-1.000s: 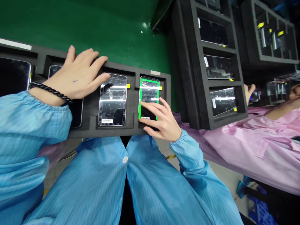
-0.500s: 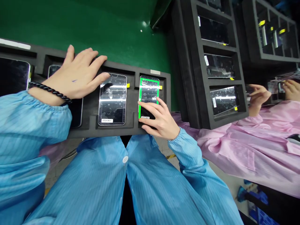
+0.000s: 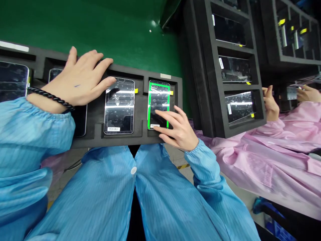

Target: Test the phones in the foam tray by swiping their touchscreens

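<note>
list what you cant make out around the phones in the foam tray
All in the head view:
phone under the left hand: mostly hidden by that hand and the blue sleeve
green-framed phone: lower part hidden by the right hand
far-left phone: cut off by the left edge
far-right rack: cut off by the edges, contents too small
co-worker's hand: anything held too small to tell

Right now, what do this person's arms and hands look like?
The left hand and right hand are bare. Both sleeves are light-blue, finely striped smock with gathered cuffs. A black braided bracelet circles the left wrist; a small blue ink mark sits on that hand.
</note>
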A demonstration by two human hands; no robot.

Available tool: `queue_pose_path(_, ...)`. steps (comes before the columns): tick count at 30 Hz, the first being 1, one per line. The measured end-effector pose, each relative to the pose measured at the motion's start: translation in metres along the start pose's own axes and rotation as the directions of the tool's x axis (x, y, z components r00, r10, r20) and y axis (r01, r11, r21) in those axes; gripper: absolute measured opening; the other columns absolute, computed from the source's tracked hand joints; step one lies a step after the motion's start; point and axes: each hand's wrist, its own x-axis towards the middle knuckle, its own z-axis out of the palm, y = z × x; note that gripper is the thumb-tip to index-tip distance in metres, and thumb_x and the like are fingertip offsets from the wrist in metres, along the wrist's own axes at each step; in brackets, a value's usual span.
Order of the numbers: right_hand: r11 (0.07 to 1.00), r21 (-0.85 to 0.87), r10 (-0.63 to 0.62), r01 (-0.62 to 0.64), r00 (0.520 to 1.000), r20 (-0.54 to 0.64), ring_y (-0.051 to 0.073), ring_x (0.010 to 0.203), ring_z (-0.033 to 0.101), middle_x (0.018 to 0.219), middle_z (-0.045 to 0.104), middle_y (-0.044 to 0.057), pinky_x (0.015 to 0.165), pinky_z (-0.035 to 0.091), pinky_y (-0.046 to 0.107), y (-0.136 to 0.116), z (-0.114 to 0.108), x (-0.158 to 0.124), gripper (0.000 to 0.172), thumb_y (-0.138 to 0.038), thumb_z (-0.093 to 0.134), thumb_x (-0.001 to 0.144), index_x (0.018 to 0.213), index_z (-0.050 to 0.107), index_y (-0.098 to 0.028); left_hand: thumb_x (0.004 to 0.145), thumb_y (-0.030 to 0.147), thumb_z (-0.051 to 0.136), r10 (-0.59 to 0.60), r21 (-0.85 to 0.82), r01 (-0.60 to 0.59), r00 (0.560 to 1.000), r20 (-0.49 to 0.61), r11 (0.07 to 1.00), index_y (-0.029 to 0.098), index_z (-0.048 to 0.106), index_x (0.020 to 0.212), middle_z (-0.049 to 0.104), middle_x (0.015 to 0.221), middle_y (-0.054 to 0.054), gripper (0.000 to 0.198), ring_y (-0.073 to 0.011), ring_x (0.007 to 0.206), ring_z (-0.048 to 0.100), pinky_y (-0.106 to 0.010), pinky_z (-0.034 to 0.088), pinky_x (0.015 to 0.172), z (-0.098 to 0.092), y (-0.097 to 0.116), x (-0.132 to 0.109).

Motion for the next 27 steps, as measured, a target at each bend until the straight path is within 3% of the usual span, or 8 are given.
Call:
queue_pose_path(7, 0.990, -0.078, 0.117, -0.121, 0.992, -0.056, 0.025, 0.120, 0.060, 0.137, 0.065, 0.013, 0.110, 0.046, 0.051, 0.003, -0.020, -0.036, 0.029, -0.027, 0.051, 0.101, 0.097, 0.079, -0.021, 0.091, 0.074, -0.004, 0.001, -0.026, -0.001, 1.000, 0.000, 1.000, 0.010, 0.021, 0.156, 0.019, 0.164, -0.015, 0.095, -0.0354, 0.155, 0.012, -0.060, -0.007, 0.121, 0.000, -0.001, 0.001)
queue_pose_path(12, 0.976, -0.025, 0.209, -0.214, 0.969, -0.132, 0.027, 0.125, 0.056, 0.146, 0.058, 0.008, 0.108, 0.048, 0.053, 0.001, -0.023, -0.036, 0.034, -0.027, 0.044, 0.102, 0.106, 0.078, -0.024, 0.089, 0.075, -0.007, -0.013, -0.015, 0.013, 1.000, 0.013, 1.000, 0.009, 0.020, 0.157, 0.020, 0.163, -0.016, 0.098, -0.0352, 0.154, 0.012, -0.059, -0.007, 0.122, -0.002, 0.002, 0.001)
queue_pose_path(19, 0.994, -0.039, 0.101, -0.101, 0.995, -0.003, 0.026, 0.127, 0.055, 0.150, 0.054, 0.011, 0.116, 0.037, 0.053, -0.011, -0.005, -0.013, 0.036, -0.035, 0.044, 0.104, 0.119, 0.074, -0.024, 0.093, 0.069, -0.006, 0.008, 0.037, -0.008, 1.000, -0.005, 0.999, 0.009, 0.021, 0.157, 0.025, 0.160, -0.017, 0.092, -0.0360, 0.152, 0.019, -0.062, -0.001, 0.122, 0.000, -0.002, 0.001)
queue_pose_path(27, 0.981, -0.095, 0.167, -0.171, 0.985, -0.043, 0.025, 0.123, 0.057, 0.149, 0.056, 0.009, 0.113, 0.040, 0.051, -0.003, -0.014, -0.037, 0.032, -0.028, 0.047, 0.102, 0.106, 0.078, -0.023, 0.093, 0.070, -0.003, 0.007, 0.006, -0.007, 1.000, -0.009, 1.000, 0.009, 0.021, 0.157, 0.025, 0.161, -0.017, 0.092, -0.0353, 0.153, 0.018, -0.060, -0.001, 0.122, -0.001, 0.000, 0.000)
